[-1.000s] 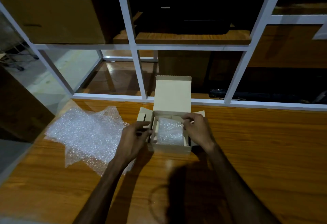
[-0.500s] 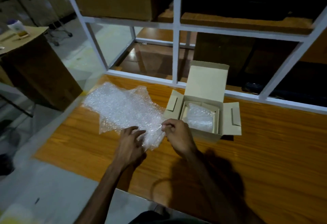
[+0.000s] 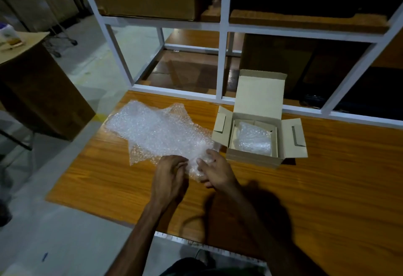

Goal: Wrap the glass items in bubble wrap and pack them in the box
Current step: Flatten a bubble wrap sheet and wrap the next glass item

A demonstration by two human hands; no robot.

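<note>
Both hands have left the box (image 3: 255, 158) since a second ago and now meet at the near corner of the loose bubble wrap (image 3: 157, 132) on the table (image 3: 327, 177). Left hand (image 3: 169, 176) and right hand (image 3: 216, 172) each pinch that crumpled edge, fingertips partly hidden in the film. A wrapped bundle (image 3: 253, 137) lies inside the open box; its contents cannot be made out. No writing is legible anywhere. Dim shelving (image 3: 224, 36) stands behind.
</note>
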